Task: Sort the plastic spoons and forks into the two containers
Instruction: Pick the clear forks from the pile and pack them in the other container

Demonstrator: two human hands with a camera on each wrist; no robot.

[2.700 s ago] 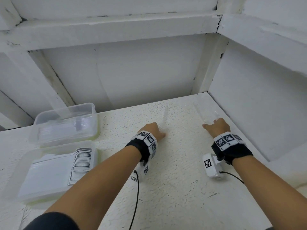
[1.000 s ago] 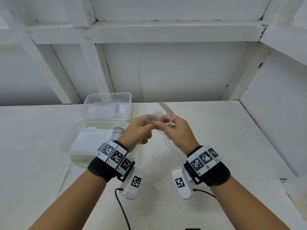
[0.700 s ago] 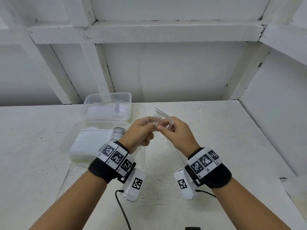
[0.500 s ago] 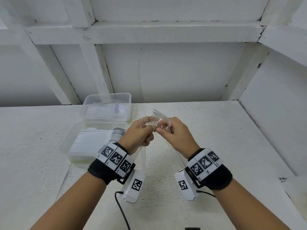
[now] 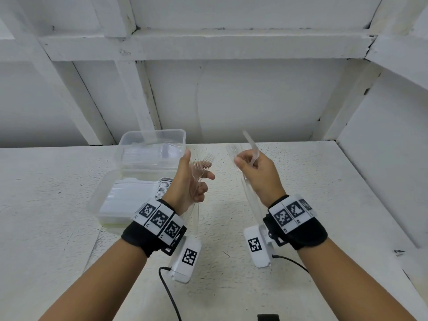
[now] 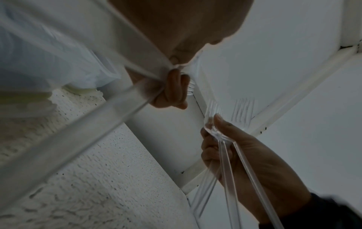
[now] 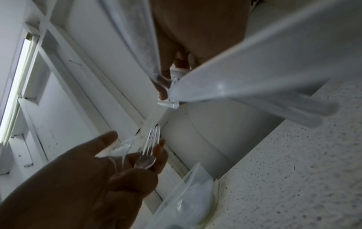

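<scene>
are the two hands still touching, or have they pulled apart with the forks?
Apart. The head view shows bare table between the left hand, holding its forks, and the right hand, holding its own clear cutlery; half a second ago the fingertips met.

Forks (image 5: 203, 166) and containers (image 5: 152, 147): clear, colourless plastic. Wristbands (image 5: 154, 225): black, bearing white panels with black square-code patterns. Table (image 5: 324, 205): white, dark-speckled.

No legible text or labels

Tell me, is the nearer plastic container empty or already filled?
Partly filled: the nearer container already holds a packed row of clear cutlery.
</scene>
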